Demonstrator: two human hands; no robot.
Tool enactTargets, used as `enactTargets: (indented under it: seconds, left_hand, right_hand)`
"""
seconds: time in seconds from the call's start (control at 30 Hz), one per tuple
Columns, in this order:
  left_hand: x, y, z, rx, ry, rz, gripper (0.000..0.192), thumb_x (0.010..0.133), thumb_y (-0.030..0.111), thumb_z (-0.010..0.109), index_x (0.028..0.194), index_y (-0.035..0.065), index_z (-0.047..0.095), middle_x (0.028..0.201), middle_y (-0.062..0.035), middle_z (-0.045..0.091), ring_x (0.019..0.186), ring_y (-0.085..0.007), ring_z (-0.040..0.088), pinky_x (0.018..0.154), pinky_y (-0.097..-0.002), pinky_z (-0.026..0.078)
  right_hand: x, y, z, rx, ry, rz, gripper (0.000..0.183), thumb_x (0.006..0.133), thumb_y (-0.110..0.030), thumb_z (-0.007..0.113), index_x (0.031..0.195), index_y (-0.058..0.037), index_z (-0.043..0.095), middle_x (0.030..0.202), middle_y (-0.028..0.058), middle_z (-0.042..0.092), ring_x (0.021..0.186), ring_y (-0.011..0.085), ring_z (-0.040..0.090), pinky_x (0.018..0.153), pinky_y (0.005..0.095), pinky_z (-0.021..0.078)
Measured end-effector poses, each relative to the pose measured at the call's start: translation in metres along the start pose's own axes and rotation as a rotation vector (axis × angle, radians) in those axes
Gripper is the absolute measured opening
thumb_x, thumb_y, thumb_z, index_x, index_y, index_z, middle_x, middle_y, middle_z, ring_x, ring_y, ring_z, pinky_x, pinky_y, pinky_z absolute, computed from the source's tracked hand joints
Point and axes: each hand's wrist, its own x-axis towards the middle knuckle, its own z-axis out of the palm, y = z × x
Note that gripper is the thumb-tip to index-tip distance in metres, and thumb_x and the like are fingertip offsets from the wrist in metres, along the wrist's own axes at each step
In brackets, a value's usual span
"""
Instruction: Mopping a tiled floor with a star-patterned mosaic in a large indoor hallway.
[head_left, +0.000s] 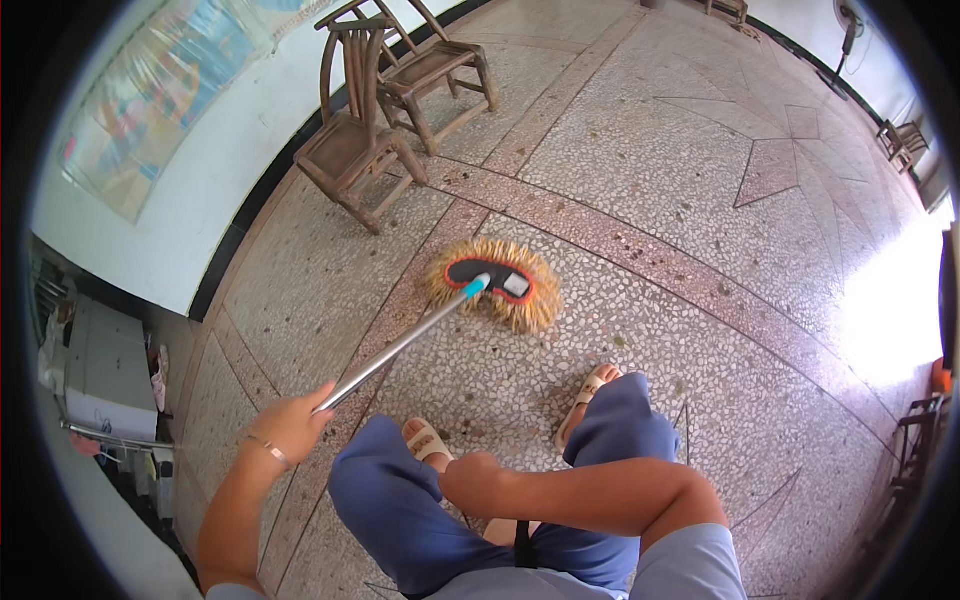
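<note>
My left hand (289, 427), with a band at its wrist, is closed around the metal pole of a dust mop (491, 285). The mop's yellow-brown fringed head rests on the speckled terrazzo floor (600, 225) ahead of my feet, and a teal joint links the pole to its dark, red-edged plate. Across my lap lies my right forearm; my right hand (472, 480) is curled above my left sandal, beside the blue trouser leg. Whether its fingers hold anything is hidden.
Two wooden chairs (360, 150) stand by the white wall at upper left. A standing fan (846, 45) and a small wooden chair (904, 141) are at the far right. At left is a grey box-like piece (109, 367) beside stored items. Dark bits of debris dot the floor.
</note>
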Motion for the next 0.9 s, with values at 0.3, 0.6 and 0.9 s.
enactTargets:
  seconds: [0.3, 0.6, 0.9]
  left_hand:
    - [0.186, 0.112, 0.074, -0.048, 0.310, 0.145, 0.047, 0.090, 0.034, 0.044, 0.135, 0.0243, 0.035, 0.094, -0.0191, 0.062, 0.089, -0.0354, 0.059, 0.078, -0.0455, 0.046]
    - [0.107, -0.036, 0.103, -0.029, 0.231, 0.267, 0.048, 0.087, 0.030, 0.051, 0.133, 0.0313, 0.036, 0.083, -0.0207, 0.061, 0.076, -0.0382, 0.060, 0.069, -0.0445, 0.047]
    - [-0.044, -0.157, 0.067, 0.303, 0.129, 0.281, 0.048, 0.084, 0.024, 0.058, 0.129, 0.0285, 0.044, 0.069, -0.0164, 0.059, 0.061, -0.0340, 0.059, 0.056, -0.0427, 0.045]
  right_hand:
    - [0.010, 0.013, -0.006, 0.041, -0.098, 0.114, 0.022, 0.067, -0.016, 0.070, 0.086, -0.0047, 0.068, 0.089, 0.0107, 0.066, 0.081, 0.0244, 0.066, 0.060, 0.0340, 0.0519]
    - [-0.007, 0.018, -0.040, 0.085, -0.160, -0.015, 0.047, 0.058, -0.016, 0.075, 0.100, 0.0010, 0.064, 0.121, 0.0102, 0.053, 0.105, 0.0248, 0.056, 0.062, 0.0322, 0.0534]
    - [-0.003, -0.010, -0.004, -0.048, 0.010, -0.003, 0.016, 0.069, -0.015, 0.064, 0.082, -0.0058, 0.069, 0.083, 0.0117, 0.066, 0.077, 0.0260, 0.066, 0.054, 0.0358, 0.0516]
